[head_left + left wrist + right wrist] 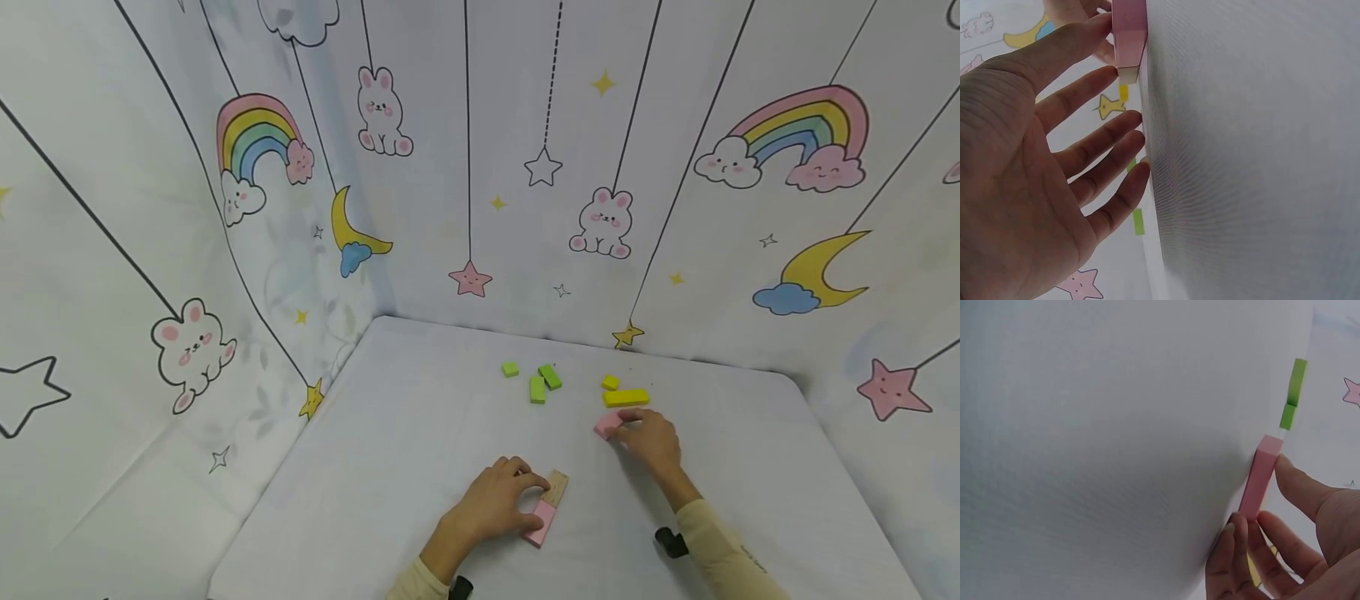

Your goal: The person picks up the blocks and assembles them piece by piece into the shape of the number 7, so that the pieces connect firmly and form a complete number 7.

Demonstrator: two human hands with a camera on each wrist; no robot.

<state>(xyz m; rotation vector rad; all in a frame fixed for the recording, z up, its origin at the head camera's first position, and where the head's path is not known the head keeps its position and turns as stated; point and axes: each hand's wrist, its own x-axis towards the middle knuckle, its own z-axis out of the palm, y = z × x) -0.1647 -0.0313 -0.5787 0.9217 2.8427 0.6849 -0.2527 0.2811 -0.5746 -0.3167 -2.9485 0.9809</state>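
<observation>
Right hand point(651, 439) pinching a pink block point(604, 425).
From overhead I see it just short of the yellow bar block point(626, 397), while the left hand point(491, 500) touches a wooden block point(557, 487) and a second pink block point(539, 527), end to end. At the left wrist, the other fingers are spread apart; at the right, thumb and fingertips clamp the held block. I'd guess it's being picked up; bringing it over would call for a firm pinch, the pair kept steady.
</observation>
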